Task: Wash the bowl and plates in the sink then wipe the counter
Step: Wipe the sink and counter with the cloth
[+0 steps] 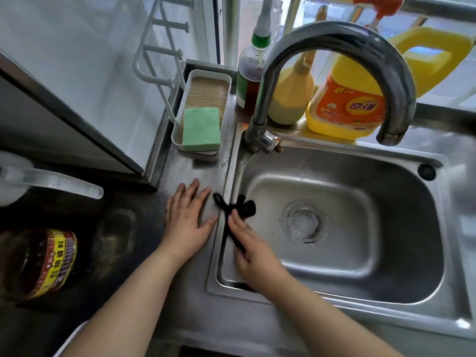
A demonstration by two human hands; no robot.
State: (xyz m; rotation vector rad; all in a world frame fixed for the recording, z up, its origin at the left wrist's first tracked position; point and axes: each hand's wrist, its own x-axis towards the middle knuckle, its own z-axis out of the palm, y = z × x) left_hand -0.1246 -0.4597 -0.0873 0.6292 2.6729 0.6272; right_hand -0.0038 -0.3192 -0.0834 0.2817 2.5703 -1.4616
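A head-worn camera looks down on a brushed stainless steel sink (401,256) filling the right half of the frame, its rounded rectangular basin bare, with a round perforated drain strainer (304,221) at the middle. No bowl or plates show anywhere in the frame.

The left hand (188,222) lies flat at lower centre, fingers straight and spread, palm pressed on the dull grey metal bench (185,168) just beside the sink's left rim; its grip is released. The right hand (253,249) reaches over that rim, its fingers curled around a thin, black, string-like item (231,210) that drapes across the rim; what it is cannot be told.

A curved chrome tap (360,55) arches over the basin from the upper centre. Behind it stand a yellow plastic detergent jug (347,104) with an orange label and a dark glass bottle (249,78). At upper centre-left, a white oblong tray (180,135) holds a soft green rectangular sponge (202,128). A dark jar (43,264) with a yellow label lies blurred at lower left.
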